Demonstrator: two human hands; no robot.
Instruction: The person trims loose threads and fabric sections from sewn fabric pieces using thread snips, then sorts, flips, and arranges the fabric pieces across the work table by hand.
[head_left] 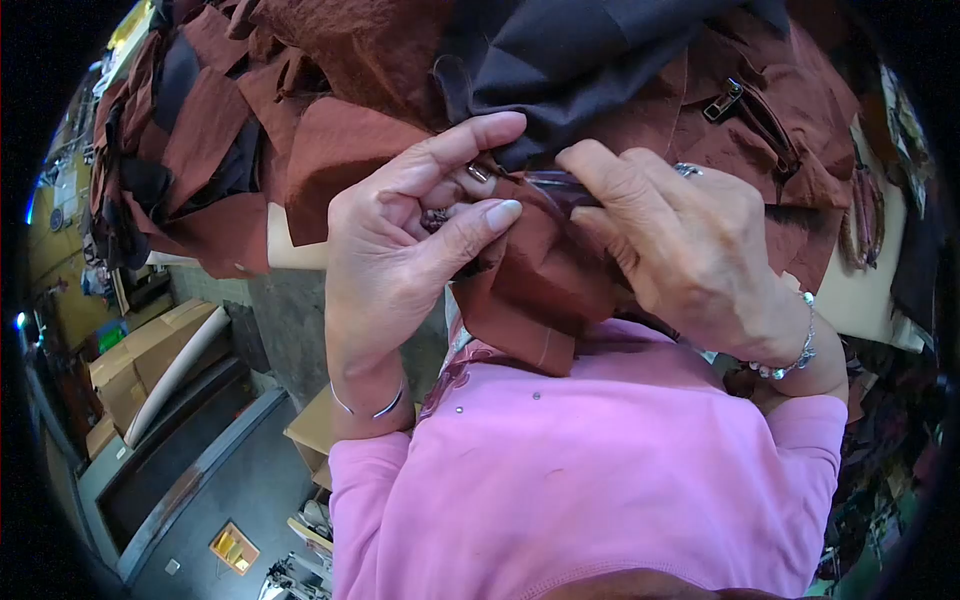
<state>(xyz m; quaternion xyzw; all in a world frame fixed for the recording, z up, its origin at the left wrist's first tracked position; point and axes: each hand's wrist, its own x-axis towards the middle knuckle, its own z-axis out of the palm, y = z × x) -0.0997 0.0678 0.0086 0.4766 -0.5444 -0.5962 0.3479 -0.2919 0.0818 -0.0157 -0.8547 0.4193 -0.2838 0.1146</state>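
Note:
My left hand (410,220) is curled around an edge of a brown garment (560,270), with the index finger stretched out and the thumb toward the right. Between its fingers shows a small metal zipper pull (478,173). My right hand (680,230) is closed on a dark, shiny-bladed tool that looks like thread snips (560,188). The blades point left, close to the left fingertips and the cloth. Part of the snips is hidden under the right fingers. The garment hangs over my lap below both hands.
Navy cloth (580,70) lies just beyond my hands. At the upper right is a zipped pocket with a metal slider (724,100). Brown pieces (210,120) are heaped on the left of the table. Cardboard boxes (150,360) stand on the left below.

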